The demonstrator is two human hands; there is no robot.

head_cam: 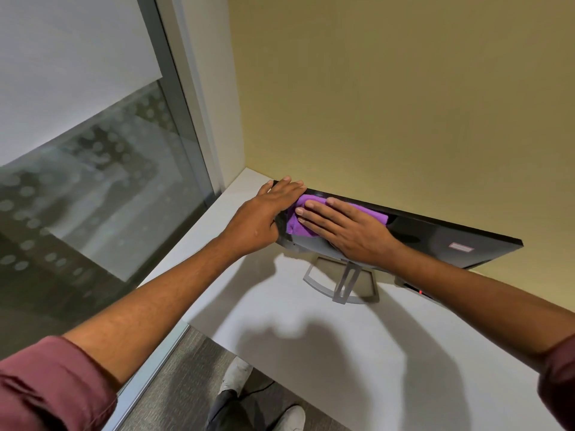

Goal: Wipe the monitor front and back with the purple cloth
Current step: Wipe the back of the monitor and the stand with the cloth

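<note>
Monitor [435,237] on desk [311,343]; left hand [264,213] grips its ten-o'clock corner; right hand [351,231], fingers straight, presses purple cloth [294,227] flat against its front.

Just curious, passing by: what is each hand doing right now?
Left hand: grips the monitor at its top left corner.
Right hand: open, flat fingers pressing the purple cloth on its front.
</note>
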